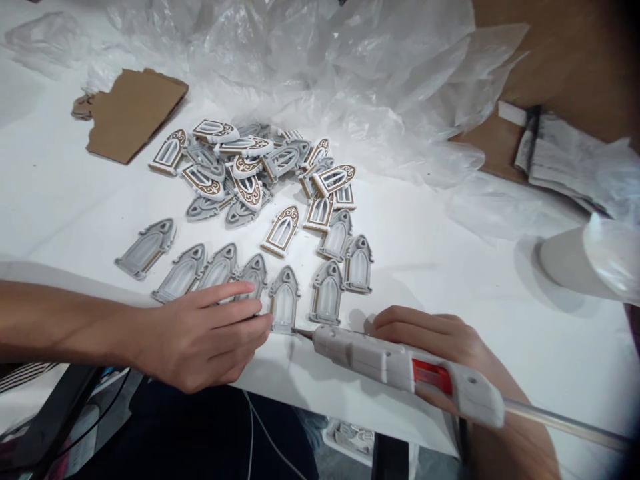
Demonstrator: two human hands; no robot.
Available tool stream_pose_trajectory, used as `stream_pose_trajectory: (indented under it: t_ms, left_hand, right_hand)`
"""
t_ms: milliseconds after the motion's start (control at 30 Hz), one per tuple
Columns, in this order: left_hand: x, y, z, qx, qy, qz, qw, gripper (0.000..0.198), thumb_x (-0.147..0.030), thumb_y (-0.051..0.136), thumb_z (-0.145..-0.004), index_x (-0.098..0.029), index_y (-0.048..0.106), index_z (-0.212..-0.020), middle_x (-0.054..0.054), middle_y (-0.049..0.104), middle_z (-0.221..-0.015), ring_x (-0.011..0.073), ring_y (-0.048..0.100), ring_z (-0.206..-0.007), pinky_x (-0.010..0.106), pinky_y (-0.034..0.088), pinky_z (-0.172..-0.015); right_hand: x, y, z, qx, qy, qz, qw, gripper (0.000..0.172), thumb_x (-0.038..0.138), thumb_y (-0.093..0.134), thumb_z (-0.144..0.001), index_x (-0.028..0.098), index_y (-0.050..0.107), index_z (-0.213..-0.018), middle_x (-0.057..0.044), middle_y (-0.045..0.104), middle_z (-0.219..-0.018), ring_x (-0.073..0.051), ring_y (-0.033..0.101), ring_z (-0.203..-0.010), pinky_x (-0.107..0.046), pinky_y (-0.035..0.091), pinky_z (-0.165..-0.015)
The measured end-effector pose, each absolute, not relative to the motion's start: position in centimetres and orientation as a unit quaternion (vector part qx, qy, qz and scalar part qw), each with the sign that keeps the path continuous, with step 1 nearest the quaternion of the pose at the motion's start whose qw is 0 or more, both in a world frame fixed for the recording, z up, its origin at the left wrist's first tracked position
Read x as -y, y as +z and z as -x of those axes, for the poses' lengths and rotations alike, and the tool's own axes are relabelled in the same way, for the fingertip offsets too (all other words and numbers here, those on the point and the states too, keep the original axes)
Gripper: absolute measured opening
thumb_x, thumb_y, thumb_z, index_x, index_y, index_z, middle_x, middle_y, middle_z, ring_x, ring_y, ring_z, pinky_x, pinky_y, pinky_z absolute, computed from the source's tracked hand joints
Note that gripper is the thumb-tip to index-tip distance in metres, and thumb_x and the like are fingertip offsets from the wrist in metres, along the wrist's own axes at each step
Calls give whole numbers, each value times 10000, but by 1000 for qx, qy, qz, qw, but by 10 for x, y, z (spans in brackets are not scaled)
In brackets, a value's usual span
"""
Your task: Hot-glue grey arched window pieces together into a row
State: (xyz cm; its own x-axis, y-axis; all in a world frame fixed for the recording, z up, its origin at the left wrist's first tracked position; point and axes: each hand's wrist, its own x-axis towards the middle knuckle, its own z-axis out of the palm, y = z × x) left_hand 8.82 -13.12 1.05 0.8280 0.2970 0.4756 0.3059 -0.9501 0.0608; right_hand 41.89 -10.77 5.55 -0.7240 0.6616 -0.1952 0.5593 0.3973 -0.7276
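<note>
My right hand (440, 337) is wrapped round a white glue gun (400, 367) with a red trigger; its nozzle tip touches the lower edge of a grey arched window piece (284, 300). My left hand (205, 337) lies beside that piece, fingers stretched out, fingertips steadying its left edge. A row of similar grey arched pieces (183, 273) lies face down along the table's front. Behind them sits a heap of white-and-gold arched window pieces (250, 170).
Crumpled clear plastic sheeting (350, 73) covers the back of the white table (60, 200). A torn cardboard scrap (133, 113) lies at the back left. A brown cardboard box (575, 60) and folded papers (560, 153) are at right. The table's front edge runs under my hands.
</note>
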Motion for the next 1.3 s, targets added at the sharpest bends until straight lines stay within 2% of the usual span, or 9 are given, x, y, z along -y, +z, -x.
stream_pose_trajectory:
  t_ms: [400, 533, 700, 833, 1000, 1133, 1300]
  left_hand:
    - [132, 9, -88, 155, -255, 954, 4, 197, -183, 619, -839, -85, 700, -990, 88, 712, -1073, 224, 633, -1027, 421, 467, -1044]
    - [134, 7, -88, 168, -248, 954, 2, 205, -200, 592, -871, -112, 695, -1025, 66, 709, -1120, 214, 621, -1060, 419, 445, -1069]
    - [135, 7, -90, 198, -211, 957, -9, 256, -220, 619, -877, -126, 675, -1109, 55, 682, -1211, 202, 615, -1082, 425, 409, -1097]
    - [134, 13, -90, 181, -215, 960, 2, 290, -230, 621, -872, -108, 663, -1132, 87, 685, -1204, 225, 625, -1073, 444, 455, -1041]
    - [133, 20, -83, 167, -253, 952, 27, 236, -234, 659, -836, -93, 697, -1022, 78, 729, -1031, 233, 647, -1007, 421, 483, -1017]
    - [130, 20, -73, 171, -248, 953, 41, 201, -239, 659, -832, -102, 711, -970, 75, 729, -1041, 220, 654, -990, 393, 491, -1012]
    - [129, 15, -61, 158, -225, 961, 41, 228, -270, 649, -845, -134, 711, -1017, 77, 710, -1157, 227, 640, -1060, 407, 466, -1043]
  right_hand:
    - [107, 52, -421, 833, 422, 355, 48, 333, 321, 382, -981, 195, 658, -843, -74, 652, -875, -152, 625, -702, -247, 523, -634]
    - [108, 52, -422, 832, 411, 364, 74, 325, 314, 386, -991, 194, 655, -855, -71, 662, -868, -154, 649, -726, -242, 528, -644]
    - [107, 48, -430, 834, 380, 376, 137, 241, 386, 515, -946, 203, 659, -885, -64, 685, -875, -165, 683, -729, -228, 535, -615]
    - [104, 45, -431, 842, 344, 376, 177, 156, 327, 548, -926, 211, 640, -878, -50, 681, -847, -144, 668, -669, -221, 518, -579]
    - [101, 51, -419, 861, 269, 373, 219, 67, 178, 550, -892, 210, 603, -865, -42, 658, -839, -124, 647, -677, -214, 498, -588]
    - [103, 55, -406, 871, 250, 370, 205, 99, 192, 522, -904, 195, 605, -957, -64, 661, -909, -141, 660, -739, -227, 507, -618]
    - [107, 55, -388, 890, 218, 366, 162, 164, 171, 458, -952, 189, 606, -1018, -79, 663, -995, -137, 675, -799, -217, 506, -621]
